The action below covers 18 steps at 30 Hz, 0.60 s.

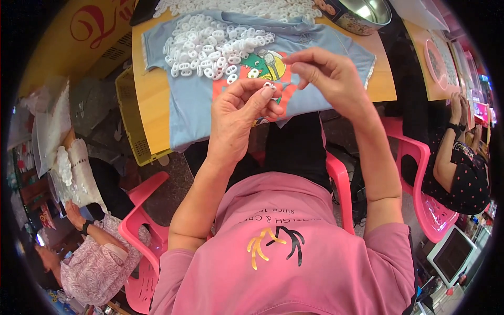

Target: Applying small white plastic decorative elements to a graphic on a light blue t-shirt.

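My left hand [242,109] pinches a small white plastic ring piece [269,84] between thumb and fingertips, above the front edge of the table. My right hand [324,73] is raised just to its right, fingers curled and pinched close to the same piece; whether it grips anything I cannot tell. Behind both hands a light blue shirt [194,100] with a colourful cartoon print lies spread on the wooden table [152,100]. A heap of white plastic ring pieces [210,47] rests on the shirt.
A metal bowl [367,13] stands at the back right of the table. Pink plastic chairs [420,178] are beside me. One person sits at the right [462,168], another at the lower left [94,257] near bags of white pieces [73,168]. A yellow crate [131,115] sits under the table's left side.
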Each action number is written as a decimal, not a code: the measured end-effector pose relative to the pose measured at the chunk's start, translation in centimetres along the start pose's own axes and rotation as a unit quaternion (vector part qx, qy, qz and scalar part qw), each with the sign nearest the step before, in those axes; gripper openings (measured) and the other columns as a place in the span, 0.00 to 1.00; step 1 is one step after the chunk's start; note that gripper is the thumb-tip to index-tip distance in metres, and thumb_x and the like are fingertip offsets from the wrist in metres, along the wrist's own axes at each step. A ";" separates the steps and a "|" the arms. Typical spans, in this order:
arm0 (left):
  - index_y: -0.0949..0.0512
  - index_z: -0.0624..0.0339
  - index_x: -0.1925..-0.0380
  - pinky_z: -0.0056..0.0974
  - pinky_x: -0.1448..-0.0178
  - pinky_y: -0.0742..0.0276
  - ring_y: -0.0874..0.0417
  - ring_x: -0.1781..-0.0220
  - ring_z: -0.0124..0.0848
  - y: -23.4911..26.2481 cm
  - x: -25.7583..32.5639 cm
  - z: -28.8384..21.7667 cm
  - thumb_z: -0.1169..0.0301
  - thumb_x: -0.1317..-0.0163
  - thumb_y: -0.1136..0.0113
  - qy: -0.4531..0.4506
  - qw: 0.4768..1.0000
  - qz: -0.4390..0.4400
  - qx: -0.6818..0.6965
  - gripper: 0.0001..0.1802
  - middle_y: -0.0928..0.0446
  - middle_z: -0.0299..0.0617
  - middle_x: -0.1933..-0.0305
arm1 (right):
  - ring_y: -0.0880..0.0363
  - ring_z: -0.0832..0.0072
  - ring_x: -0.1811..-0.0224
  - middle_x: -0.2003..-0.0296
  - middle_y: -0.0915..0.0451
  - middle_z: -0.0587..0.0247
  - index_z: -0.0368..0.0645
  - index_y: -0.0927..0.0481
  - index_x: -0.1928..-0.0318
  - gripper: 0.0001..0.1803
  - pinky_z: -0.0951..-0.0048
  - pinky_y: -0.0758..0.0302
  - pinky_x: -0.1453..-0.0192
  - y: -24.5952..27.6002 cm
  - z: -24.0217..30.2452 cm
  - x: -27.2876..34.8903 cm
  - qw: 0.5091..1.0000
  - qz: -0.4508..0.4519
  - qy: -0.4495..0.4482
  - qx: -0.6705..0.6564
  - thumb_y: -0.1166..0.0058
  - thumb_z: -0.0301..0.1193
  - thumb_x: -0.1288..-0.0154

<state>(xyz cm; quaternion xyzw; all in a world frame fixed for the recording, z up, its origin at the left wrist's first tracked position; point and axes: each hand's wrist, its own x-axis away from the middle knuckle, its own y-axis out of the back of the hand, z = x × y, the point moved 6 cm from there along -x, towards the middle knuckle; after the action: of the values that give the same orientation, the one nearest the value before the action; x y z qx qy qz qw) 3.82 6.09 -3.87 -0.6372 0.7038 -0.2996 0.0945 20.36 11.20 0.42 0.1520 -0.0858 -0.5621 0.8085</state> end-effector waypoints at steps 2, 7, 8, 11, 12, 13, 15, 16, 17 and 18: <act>0.24 0.69 0.58 0.30 0.64 0.19 0.16 0.69 0.28 -0.1 0.3 -0.2 0.73 0.35 0.40 0.000 1.000 0.005 0.007 0.10 0.17 0.48 0.60 | 0.23 0.82 0.69 0.64 0.18 0.63 0.32 0.21 0.52 0.12 0.79 0.25 0.62 -1.3 0.1 0.6 0.989 -0.003 -0.020 -0.149 0.44 0.28 0.32; 0.23 0.68 0.58 0.30 0.63 0.19 0.16 0.68 0.28 -0.5 1.0 -0.6 0.72 0.35 0.39 0.001 1.000 0.016 0.012 0.10 0.17 0.46 0.63 | 0.25 0.83 0.71 0.66 0.19 0.64 0.36 0.20 0.56 0.11 0.82 0.27 0.64 -3.0 -0.1 1.6 0.951 -0.015 -0.069 -0.303 0.43 0.31 0.32; 0.23 0.68 0.58 0.30 0.63 0.19 0.16 0.68 0.28 -0.6 1.1 -0.7 0.72 0.35 0.39 -0.003 1.000 0.015 0.012 0.10 0.18 0.45 0.63 | 0.26 0.84 0.72 0.66 0.20 0.66 0.37 0.20 0.57 0.10 0.82 0.28 0.65 -3.3 -0.3 1.8 0.944 -0.021 -0.078 -0.321 0.43 0.32 0.32; 0.23 0.68 0.59 0.30 0.63 0.19 0.16 0.68 0.28 -0.6 1.4 -0.9 0.72 0.35 0.39 -0.014 1.000 0.013 -0.001 0.10 0.18 0.45 0.65 | 0.28 0.86 0.72 0.68 0.21 0.69 0.39 0.20 0.57 0.10 0.83 0.30 0.67 -4.1 -0.6 2.2 0.933 -0.024 -0.090 -0.348 0.43 0.33 0.31; 0.24 0.68 0.59 0.30 0.62 0.20 0.17 0.68 0.28 -0.6 1.5 -0.9 0.72 0.35 0.39 -0.020 1.000 0.014 -0.014 0.10 0.18 0.44 0.65 | 0.29 0.86 0.72 0.69 0.21 0.71 0.39 0.20 0.58 0.09 0.84 0.30 0.67 -4.4 -0.7 2.4 0.929 -0.023 -0.093 -0.356 0.44 0.33 0.31; 0.24 0.68 0.59 0.30 0.62 0.20 0.17 0.68 0.28 -0.6 1.6 -0.9 0.72 0.35 0.39 -0.020 1.000 0.013 -0.014 0.10 0.18 0.44 0.65 | 0.29 0.86 0.72 0.69 0.21 0.71 0.39 0.20 0.58 0.09 0.84 0.30 0.67 -4.5 -0.7 2.5 0.929 -0.022 -0.093 -0.356 0.44 0.33 0.31; 0.24 0.68 0.59 0.30 0.61 0.20 0.17 0.67 0.28 -0.8 1.8 -1.0 0.72 0.35 0.39 -0.021 0.999 0.023 -0.009 0.10 0.19 0.44 0.66 | 0.30 0.87 0.73 0.70 0.22 0.73 0.40 0.20 0.59 0.09 0.85 0.32 0.68 -4.7 -0.7 2.6 0.930 -0.023 -0.084 -0.356 0.44 0.34 0.30; 0.24 0.68 0.59 0.30 0.61 0.20 0.17 0.67 0.28 -0.8 1.8 -1.1 0.72 0.35 0.39 -0.021 0.999 0.022 -0.009 0.10 0.19 0.44 0.66 | 0.30 0.87 0.73 0.70 0.22 0.73 0.40 0.20 0.59 0.09 0.85 0.32 0.68 -4.8 -0.6 2.7 0.930 -0.022 -0.085 -0.356 0.44 0.34 0.30; 0.24 0.68 0.58 0.30 0.61 0.20 0.17 0.67 0.28 -0.8 1.9 -1.1 0.72 0.35 0.39 -0.022 0.999 0.024 -0.014 0.10 0.19 0.44 0.66 | 0.30 0.88 0.73 0.70 0.23 0.74 0.41 0.20 0.59 0.09 0.85 0.32 0.69 -4.8 -0.5 2.7 0.934 -0.025 -0.086 -0.346 0.45 0.34 0.30; 0.24 0.68 0.58 0.30 0.61 0.20 0.17 0.67 0.28 -0.9 1.9 -1.2 0.72 0.35 0.39 -0.023 0.999 0.025 -0.019 0.10 0.19 0.44 0.66 | 0.30 0.88 0.73 0.70 0.23 0.74 0.41 0.20 0.59 0.09 0.85 0.33 0.69 -4.8 -0.4 2.8 0.937 -0.027 -0.088 -0.337 0.45 0.34 0.30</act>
<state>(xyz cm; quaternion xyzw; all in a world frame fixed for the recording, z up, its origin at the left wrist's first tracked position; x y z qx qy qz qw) 3.60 4.63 -1.99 -0.6278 0.7228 -0.2688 0.1062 17.23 7.12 -1.69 -0.1767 0.0423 -0.5911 0.7859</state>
